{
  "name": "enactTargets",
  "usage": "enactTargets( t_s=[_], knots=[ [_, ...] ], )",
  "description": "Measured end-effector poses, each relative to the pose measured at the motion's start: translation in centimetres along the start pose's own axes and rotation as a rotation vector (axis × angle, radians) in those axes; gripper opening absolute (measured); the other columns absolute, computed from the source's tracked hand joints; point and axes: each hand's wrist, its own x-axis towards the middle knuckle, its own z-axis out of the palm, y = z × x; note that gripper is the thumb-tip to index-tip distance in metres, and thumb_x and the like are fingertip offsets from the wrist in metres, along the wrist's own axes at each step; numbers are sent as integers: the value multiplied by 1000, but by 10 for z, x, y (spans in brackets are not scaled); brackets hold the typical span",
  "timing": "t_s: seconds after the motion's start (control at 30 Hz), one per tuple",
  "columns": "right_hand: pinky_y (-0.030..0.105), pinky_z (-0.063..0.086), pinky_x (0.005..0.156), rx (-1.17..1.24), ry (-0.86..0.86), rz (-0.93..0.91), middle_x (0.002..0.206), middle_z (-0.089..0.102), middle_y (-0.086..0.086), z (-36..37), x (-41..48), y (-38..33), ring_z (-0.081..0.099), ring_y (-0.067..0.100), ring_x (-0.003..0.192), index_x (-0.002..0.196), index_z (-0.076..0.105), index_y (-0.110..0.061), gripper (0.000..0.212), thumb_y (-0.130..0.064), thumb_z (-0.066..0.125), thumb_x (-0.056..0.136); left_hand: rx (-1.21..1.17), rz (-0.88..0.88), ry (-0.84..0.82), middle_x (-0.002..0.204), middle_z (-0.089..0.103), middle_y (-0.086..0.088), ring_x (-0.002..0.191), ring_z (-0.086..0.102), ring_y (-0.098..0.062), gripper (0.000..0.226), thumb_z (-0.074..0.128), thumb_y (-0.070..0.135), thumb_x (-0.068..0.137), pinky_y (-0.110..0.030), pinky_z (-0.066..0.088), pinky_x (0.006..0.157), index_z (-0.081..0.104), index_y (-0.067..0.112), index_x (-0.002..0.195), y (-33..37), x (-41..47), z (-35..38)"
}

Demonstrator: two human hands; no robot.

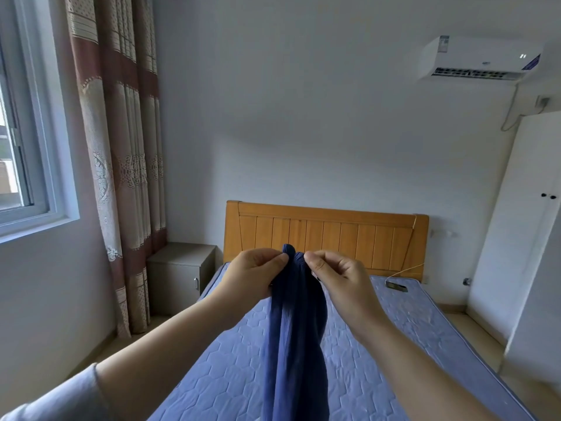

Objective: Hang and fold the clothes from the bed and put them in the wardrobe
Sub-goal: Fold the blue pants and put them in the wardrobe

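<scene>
This is a bedroom in a home. A bed (pixel 379 344) with a bare blue quilted mattress and a slatted wooden headboard (pixel 326 235) stands against the wall, a small grey bedside cabinet (pixel 179 275) just beside it. Patterned curtains (pixel 121 147) hang by a window (pixel 27 132) (daylight comes through), an air conditioner (pixel 479 59) is mounted high up, and a white wardrobe (pixel 516 223) with dark knobs stands at right.
</scene>
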Motion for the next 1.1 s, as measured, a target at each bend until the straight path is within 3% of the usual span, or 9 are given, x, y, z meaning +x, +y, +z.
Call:
enactTargets(
  t_s=[0.1,0.23,0.4,0.47,0.57,0.77,0.83,0.97,1.1],
  knots=[
    [44,55,89,17,-9,-2,89,72,14,1,3,3,67,31,92,89,76,-18,25,-38,61,92,3,9,-74,97,70,-23,89,66,-24,21,55,17,98,-45,55,93,71,5,100,-2,3,-5],
    [42,52,82,26,-29,31,89,64,28,3,6,9,57,30,77,87,74,-12,33,-43,62,88,157,98,-172,92,76,-2,87,72,-14,9,69,18,89,-27,58,81,72,17,96,-10,4,-11],
    [33,47,77,26,-135,64,78,60,10,4,7,16,56,19,77,91,73,-20,30,-47,62,87,304,125,-57,64,63,5,63,54,-9,12,64,13,89,-29,45,63,72,17,81,-20,11,-14],
    [36,51,77,18,-184,106,81,65,9,0,9,20,62,22,79,100,67,-21,23,-42,62,91,250,85,-46,70,60,-4,68,50,-16,16,60,20,87,-32,39,67,72,11,82,-21,15,-17],
    [20,52,74,71,-345,223,94,75,3,-6,11,25,71,16,88,110,62,-15,25,-33,62,94,181,43,-24,73,58,-10,71,49,-21,22,54,19,90,-36,39,70,70,5,85,-21,21,-23],
    [23,53,73,-118,-560,197,91,74,1,-7,15,26,70,14,84,99,71,-8,22,-28,64,94,227,33,38,73,58,-8,70,51,-21,26,48,19,94,-35,40,68,65,2,84,-22,31,-35],
    [35,55,75,-305,-546,122,88,73,5,-11,21,23,68,19,84,92,71,-12,17,-29,65,92,295,57,66,70,53,-8,68,47,-20,35,48,31,85,-34,37,66,61,-1,82,-21,32,-40],
    [18,36,62,-878,-452,-221,72,58,-7,-22,34,15,49,6,79,77,66,-26,21,-43,63,89,369,93,83,64,45,-2,64,41,-17,51,43,48,74,-34,34,66,52,-2,74,-26,31,-45],
    [16,24,60,-1045,-364,-427,76,52,-12,-24,43,12,40,10,81,92,72,-28,22,-47,61,90,281,92,-18,66,54,-3,66,51,-12,88,55,86,61,-30,41,67,61,0,80,-28,30,-47]
  ],
)
